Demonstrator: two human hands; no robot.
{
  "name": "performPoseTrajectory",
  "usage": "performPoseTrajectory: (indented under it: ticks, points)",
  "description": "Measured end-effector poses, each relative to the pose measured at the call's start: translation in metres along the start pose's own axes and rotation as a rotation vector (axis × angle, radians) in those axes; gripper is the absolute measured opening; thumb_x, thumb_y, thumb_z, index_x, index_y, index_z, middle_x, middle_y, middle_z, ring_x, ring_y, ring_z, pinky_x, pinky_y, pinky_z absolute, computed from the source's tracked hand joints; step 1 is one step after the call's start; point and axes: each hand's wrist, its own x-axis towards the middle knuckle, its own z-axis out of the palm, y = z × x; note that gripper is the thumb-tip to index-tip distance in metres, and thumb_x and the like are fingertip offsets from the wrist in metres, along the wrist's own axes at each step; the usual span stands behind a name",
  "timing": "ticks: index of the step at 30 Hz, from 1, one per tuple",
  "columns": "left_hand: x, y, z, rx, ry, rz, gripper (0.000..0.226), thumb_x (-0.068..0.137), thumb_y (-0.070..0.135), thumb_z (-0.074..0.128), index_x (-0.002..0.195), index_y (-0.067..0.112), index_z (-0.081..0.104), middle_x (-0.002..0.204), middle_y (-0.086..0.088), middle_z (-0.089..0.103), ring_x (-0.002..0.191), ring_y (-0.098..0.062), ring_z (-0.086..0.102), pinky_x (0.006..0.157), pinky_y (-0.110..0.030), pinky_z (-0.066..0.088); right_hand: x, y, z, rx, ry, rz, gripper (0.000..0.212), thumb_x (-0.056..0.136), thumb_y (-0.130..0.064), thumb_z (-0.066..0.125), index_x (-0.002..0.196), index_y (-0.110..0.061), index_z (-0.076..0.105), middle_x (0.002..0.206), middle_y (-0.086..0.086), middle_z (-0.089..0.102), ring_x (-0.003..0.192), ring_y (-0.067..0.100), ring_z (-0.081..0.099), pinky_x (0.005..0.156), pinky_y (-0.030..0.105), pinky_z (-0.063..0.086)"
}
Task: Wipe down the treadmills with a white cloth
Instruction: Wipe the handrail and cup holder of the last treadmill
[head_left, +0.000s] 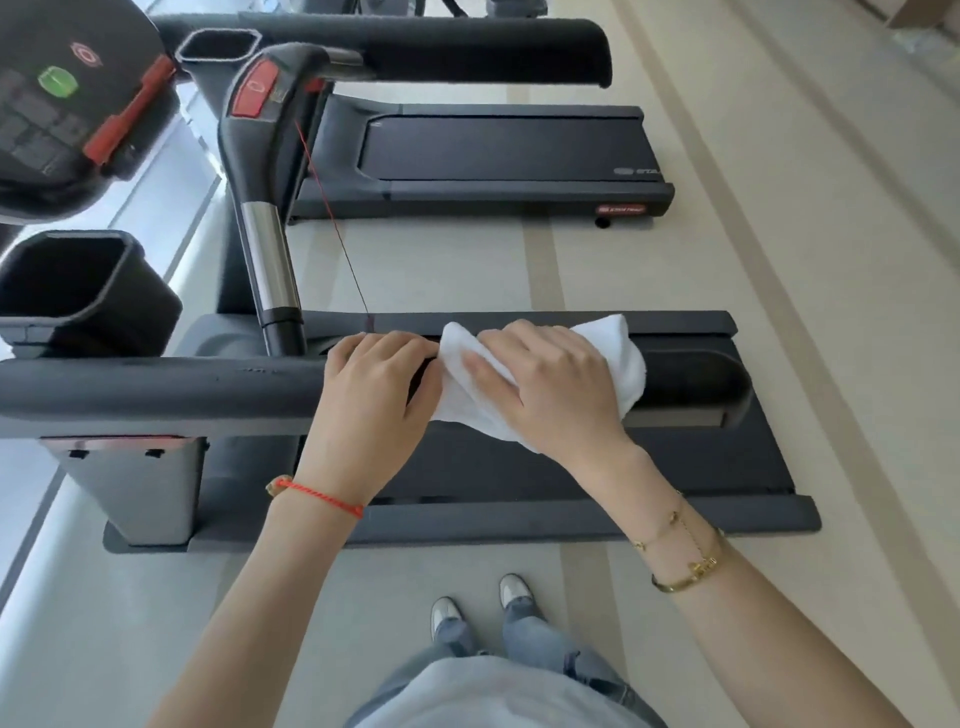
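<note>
The near treadmill (701, 462) lies across the view, and its dark padded handrail (156, 387) runs from the left edge to the middle. A white cloth (621, 358) is wrapped over the handrail's right end. My right hand (550, 384) lies flat on the cloth and presses it onto the rail. My left hand (374, 384) curls around the handrail just left of the cloth, its fingertips at the cloth's edge. The rail's end is hidden under the cloth.
A second treadmill (509, 150) stands beyond, with its own handrail (467, 49). The console (62, 104) with a green button and a cup holder (78, 291) sit at the left. A thin red safety cord (332, 218) hangs down. My shoes (483, 603) stand on the pale floor.
</note>
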Motion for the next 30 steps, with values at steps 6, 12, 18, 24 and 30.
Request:
performPoseTrajectory:
  ticks: [6,12,18,24,30]
  points:
    - [0.004,0.024,0.013,-0.027,0.009,0.022,0.022,0.098,0.019,0.052,0.113,0.016,0.069,0.108,0.004,0.069,0.101,-0.021,0.062,0.105,-0.039,0.035,-0.025,0.049,-0.015,-0.021,0.145,0.066,0.034,0.1,-0.039,0.048,0.085,-0.018,0.07,0.076,-0.003,0.066,0.07,0.023,0.057,0.076,0.036,0.046]
    - [0.021,0.07,0.036,-0.07,0.015,0.043,0.024,0.098,0.019,0.054,0.117,0.016,0.067,0.114,0.002,0.068,0.108,-0.021,0.06,0.107,-0.036,0.031,-0.047,0.102,-0.038,-0.044,0.174,0.177,0.036,0.099,-0.044,0.042,0.09,-0.021,0.069,0.084,-0.008,0.067,0.083,0.018,0.058,0.099,0.032,0.038]
    - [0.034,0.114,0.059,-0.068,-0.022,0.049,0.026,0.099,0.022,0.051,0.12,0.017,0.066,0.116,0.002,0.068,0.109,-0.021,0.061,0.11,-0.037,0.03,-0.053,0.151,-0.063,0.526,-0.099,0.544,0.035,0.09,-0.059,0.047,0.077,-0.029,0.06,0.07,-0.013,0.057,0.067,0.004,0.052,0.061,0.018,0.038]
    - [0.034,0.137,0.076,-0.037,-0.033,0.046,0.025,0.1,0.022,0.05,0.114,0.014,0.069,0.107,0.002,0.071,0.095,-0.023,0.064,0.106,-0.042,0.035,-0.068,0.154,-0.063,0.571,-0.083,0.516,0.027,0.092,-0.058,0.046,0.096,-0.036,0.062,0.092,-0.017,0.06,0.089,0.002,0.057,0.078,0.024,0.044]
    - [0.032,0.141,0.078,-0.047,-0.006,0.017,0.024,0.1,0.022,0.05,0.115,0.016,0.069,0.108,0.005,0.07,0.098,-0.021,0.063,0.106,-0.037,0.035,-0.066,0.158,-0.063,0.588,-0.097,0.502,0.035,0.088,-0.061,0.047,0.09,-0.03,0.061,0.083,-0.019,0.058,0.079,0.001,0.054,0.073,0.023,0.041]
